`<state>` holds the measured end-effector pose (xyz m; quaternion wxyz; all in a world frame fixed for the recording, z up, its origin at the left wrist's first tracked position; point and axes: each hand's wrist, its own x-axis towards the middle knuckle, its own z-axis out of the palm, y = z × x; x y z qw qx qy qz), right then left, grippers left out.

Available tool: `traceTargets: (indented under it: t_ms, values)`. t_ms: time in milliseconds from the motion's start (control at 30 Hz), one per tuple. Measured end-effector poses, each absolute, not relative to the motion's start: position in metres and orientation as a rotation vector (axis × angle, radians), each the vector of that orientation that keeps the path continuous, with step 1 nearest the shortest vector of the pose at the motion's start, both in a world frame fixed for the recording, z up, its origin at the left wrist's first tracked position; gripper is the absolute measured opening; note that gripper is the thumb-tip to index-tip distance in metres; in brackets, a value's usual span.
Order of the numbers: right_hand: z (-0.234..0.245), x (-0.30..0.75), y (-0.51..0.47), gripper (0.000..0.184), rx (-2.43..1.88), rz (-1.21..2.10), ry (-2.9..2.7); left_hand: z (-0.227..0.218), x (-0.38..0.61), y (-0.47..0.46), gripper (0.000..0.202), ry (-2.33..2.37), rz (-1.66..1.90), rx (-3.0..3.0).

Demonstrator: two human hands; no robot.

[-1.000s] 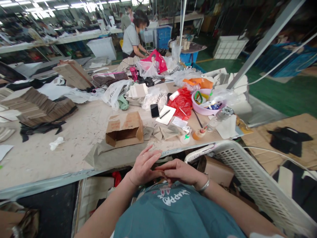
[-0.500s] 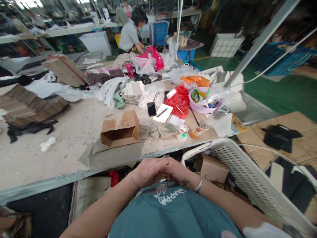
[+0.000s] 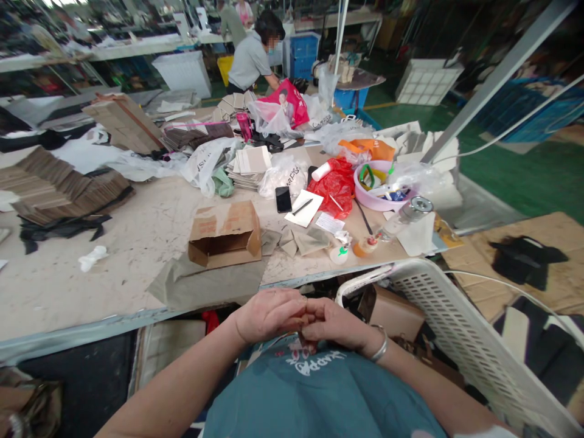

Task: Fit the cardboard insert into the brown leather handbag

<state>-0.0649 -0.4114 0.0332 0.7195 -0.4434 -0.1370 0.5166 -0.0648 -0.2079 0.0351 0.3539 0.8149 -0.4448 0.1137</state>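
Hands: left hand (image 3: 269,313) and right hand (image 3: 335,322) clasp each other, holding nothing visible, near the table (image 3: 137,243) edge.

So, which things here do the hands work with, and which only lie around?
In hand:
left hand and right hand, clasped together, with a small dark thing between them, too hidden to name.

Lying about:
open cardboard box
phone
pink basin
red plastic bag
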Motion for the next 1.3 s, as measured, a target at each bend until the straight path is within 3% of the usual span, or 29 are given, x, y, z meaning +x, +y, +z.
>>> traceTargets:
  t_ms: [233, 467, 867, 1300]
  values:
    - [0.034, -0.063, -0.405, 0.032, -1.026, 1.143, -0.224, 0.034, -0.065, -0.21, 0.044, -1.153, 0.254, 2.057]
    - [0.031, -0.064, -0.412, 0.046, -0.85, 1.229, -0.255, 0.034, -0.069, -0.207, 0.052, -1.233, 0.534, 2.11]
    - [0.024, -0.069, -0.387, 0.034, -1.166, 1.066, -0.039, 0.045, -0.065, -0.222, 0.038, -1.276, 0.315, 2.053]
    - [0.027, -0.074, -0.41, 0.041, -0.856, 1.215, -0.24, 0.039, -0.069, -0.204, 0.039, -1.332, 0.52, 2.099]
